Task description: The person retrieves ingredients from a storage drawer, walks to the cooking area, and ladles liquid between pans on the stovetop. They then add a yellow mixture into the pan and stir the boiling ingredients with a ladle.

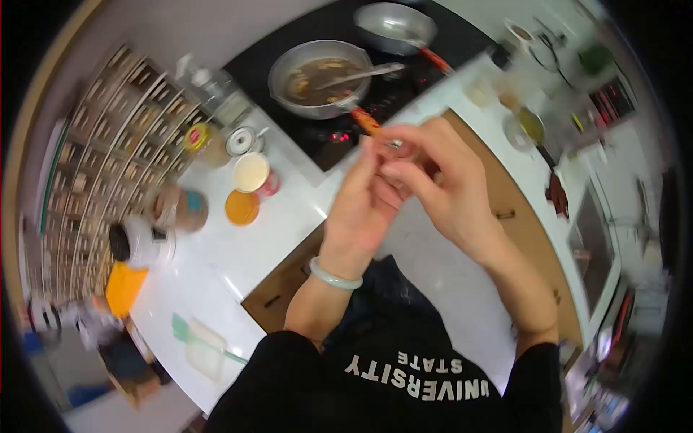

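My left hand (366, 193) and my right hand (449, 179) meet in front of the cooktop. The right one pinches at the left fingers, and a small shiny bit shows between them; what it is I cannot make out. The left fingers are curled, with a pale bracelet (335, 277) on that wrist. Just beyond my fingertips is the orange-red handle of a saucepan (315, 108), partly covered by my hand. Brown liquid with lumps fills the saucepan, and a spoon (369, 71) rests in it.
A second pan (395, 30) stands on the black cooktop (249, 66). Left of it are a pump bottle (225, 101), a yellow-lidded jar (207, 144), an open paper cup (253, 173), an orange lid (242, 208) and more jars. The sink (593, 242) lies to the right.
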{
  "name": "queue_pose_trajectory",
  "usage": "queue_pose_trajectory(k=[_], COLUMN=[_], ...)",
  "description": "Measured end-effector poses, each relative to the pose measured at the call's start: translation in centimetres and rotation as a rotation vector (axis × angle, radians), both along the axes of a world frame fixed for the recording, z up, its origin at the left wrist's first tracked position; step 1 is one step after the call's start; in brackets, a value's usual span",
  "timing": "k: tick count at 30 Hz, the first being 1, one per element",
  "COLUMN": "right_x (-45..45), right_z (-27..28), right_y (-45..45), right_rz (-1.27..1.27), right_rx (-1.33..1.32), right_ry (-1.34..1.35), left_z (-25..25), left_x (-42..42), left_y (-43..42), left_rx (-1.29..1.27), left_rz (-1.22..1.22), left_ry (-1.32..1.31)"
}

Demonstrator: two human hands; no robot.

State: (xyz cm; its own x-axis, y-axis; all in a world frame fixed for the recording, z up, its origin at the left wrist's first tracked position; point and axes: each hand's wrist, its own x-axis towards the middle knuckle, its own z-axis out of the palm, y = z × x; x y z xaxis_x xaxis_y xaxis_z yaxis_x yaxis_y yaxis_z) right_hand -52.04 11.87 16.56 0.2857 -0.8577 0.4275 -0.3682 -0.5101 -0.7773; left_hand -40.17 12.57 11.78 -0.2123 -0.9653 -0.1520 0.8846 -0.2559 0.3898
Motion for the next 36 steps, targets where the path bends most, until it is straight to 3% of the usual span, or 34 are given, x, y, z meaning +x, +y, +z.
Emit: queue_pose_trajectory(k=[1,3,5,7,8,10,12,14,15,17,20,23,26,29,33,36], right_x=[0.9,2.9,5.9,8.4,10.2,14.6,19.5,24.6,27.3,32.4,39.7,46.8,53.1,57.2,58.2,55.4], right_z=[-2.3,-3.5,-4.5,-3.3,-3.8,-5.1,-5.7,-6.0,-6.0,-6.2,-7.7,-11.6,-15.2,-17.2,-16.8,-16.0], right_y=[-0.2,-0.2,-0.3,-1.0,-1.6,-3.5,-5.1,-6.8,-7.9,-9.8,-12.2,-14.5,-16.3,-17.4,-16.3,-13.7], right_rz=[0.007,0.016,0.149,0.241,0.315,0.423,0.489,0.526,0.553,0.56,0.594,0.626,0.531,0.394,0.264,0.298], right_rx=[-0.21,-0.279,-0.159,-0.015,0.253,0.814,0.928,1.034,1.078,1.18,1.234,1.282,1.356,1.323,1.279,1.27], right_ry=[0.003,0.073,-0.033,0.043,-0.094,-0.352,-0.37,-0.342,-0.353,-0.429,-0.493,-0.545,-0.569,-0.585,-0.653,-0.647], left_z=[-1.2,-3.0,-2.9,-3.7,-4.8,-8.4,-9.8,-11.3,-11.6,-11.7,-12.2,-12.9,-12.0,-10.9,-9.1,-10.1], left_x=[0.8,2.5,5.0,9.0,11.7,19.4,29.6,37.6,39.8,43.2,45.0,45.6,45.1,44.8,42.8,40.8], left_y=[1.0,2.1,3.1,3.6,4.1,2.9,1.0,-1.4,-1.7,-2.2,-0.4,4.0,6.3,6.9,6.8,4.5], left_rx=[-0.05,-0.056,-0.007,0.016,0.034,-0.167,-0.167,-0.196,-0.13,-0.008,0.083,-0.173,-0.221,-0.264,-0.352,-0.03], left_rz=[0.068,0.113,0.174,0.303,0.356,0.865,0.956,0.812,0.559,0.036,-0.205,-0.087,0.048,0.244,0.72,1.061], left_ry=[-0.026,-0.051,-0.027,-0.316,-0.452,-1.474,-2.387,-2.898,-2.948,-2.976,-2.885,-2.932,-2.987,-2.76,-2.138,-1.511])
